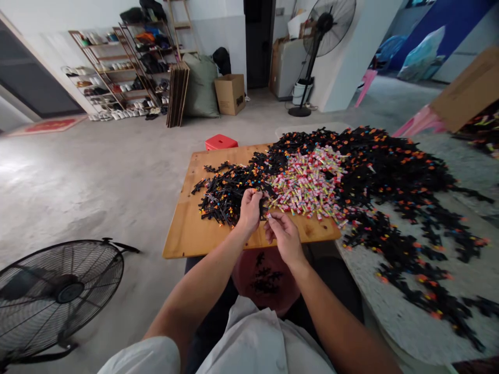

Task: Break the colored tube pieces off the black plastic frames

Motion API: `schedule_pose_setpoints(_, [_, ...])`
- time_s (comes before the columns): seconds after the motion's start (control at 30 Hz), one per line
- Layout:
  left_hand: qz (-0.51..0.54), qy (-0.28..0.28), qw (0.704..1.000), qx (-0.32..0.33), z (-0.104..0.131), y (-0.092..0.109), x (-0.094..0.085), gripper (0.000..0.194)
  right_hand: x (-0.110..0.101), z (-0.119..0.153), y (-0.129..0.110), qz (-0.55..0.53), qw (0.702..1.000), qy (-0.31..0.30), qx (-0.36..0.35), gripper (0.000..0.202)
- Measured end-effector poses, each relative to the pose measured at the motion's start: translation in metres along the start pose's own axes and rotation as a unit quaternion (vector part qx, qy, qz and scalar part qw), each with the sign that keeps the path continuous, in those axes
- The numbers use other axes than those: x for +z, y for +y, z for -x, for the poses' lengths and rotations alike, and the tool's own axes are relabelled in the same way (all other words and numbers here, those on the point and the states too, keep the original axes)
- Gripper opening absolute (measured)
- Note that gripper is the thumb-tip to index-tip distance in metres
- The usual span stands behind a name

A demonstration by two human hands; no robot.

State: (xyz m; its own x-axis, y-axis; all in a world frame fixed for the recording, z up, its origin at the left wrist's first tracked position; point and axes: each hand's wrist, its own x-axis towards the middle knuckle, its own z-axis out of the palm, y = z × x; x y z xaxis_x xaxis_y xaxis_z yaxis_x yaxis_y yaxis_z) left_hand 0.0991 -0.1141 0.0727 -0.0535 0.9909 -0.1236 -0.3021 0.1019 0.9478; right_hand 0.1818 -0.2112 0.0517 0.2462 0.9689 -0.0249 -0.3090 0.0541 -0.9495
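My left hand (250, 210) is closed on a small black toy gun (264, 203), held just above the front of the wooden board. Close beside it, my right hand (284, 235) pinches at the lower end of the toy gun; what sits between its fingertips is too small to make out. Behind both hands lies a heap of small tubes (312, 179) in pink, white and yellow-green. To the left is a pile of black toy guns (224, 195) with orange, yellow and blue bits. Below the hands, a reddish basin (244, 275) in front of my lap holds several black pieces.
The wooden board (179, 236) meets a grey stone-like table (374, 280) on the right, where a large heap of black toy guns (390, 161) spreads. A red stool (221, 142) stands behind the board. A floor fan (64, 291) is at the lower left.
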Motion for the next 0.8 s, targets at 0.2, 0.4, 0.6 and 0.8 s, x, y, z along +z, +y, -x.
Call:
schedule_pose_setpoints(0.2, [0.042,0.022,0.998,0.052,0.006,0.001,0.006,0.023,-0.001,0.006,0.007,-0.032,0.999,0.020,0.011,0.035])
schedule_pose_setpoints(0.4, [0.055,0.000,0.993,0.102,0.008,0.002,0.007,0.023,0.000,0.010,0.007,-0.042,0.999,0.035,0.000,0.033])
schedule_pose_setpoints(0.6, [0.017,0.023,0.989,0.148,0.009,0.000,0.008,0.020,0.000,0.013,0.006,0.017,0.998,0.041,-0.040,0.029])
schedule_pose_setpoints(0.8, [0.046,0.102,0.981,0.158,0.013,-0.005,0.010,0.012,0.003,0.017,0.004,0.049,0.998,0.049,-0.011,0.031])
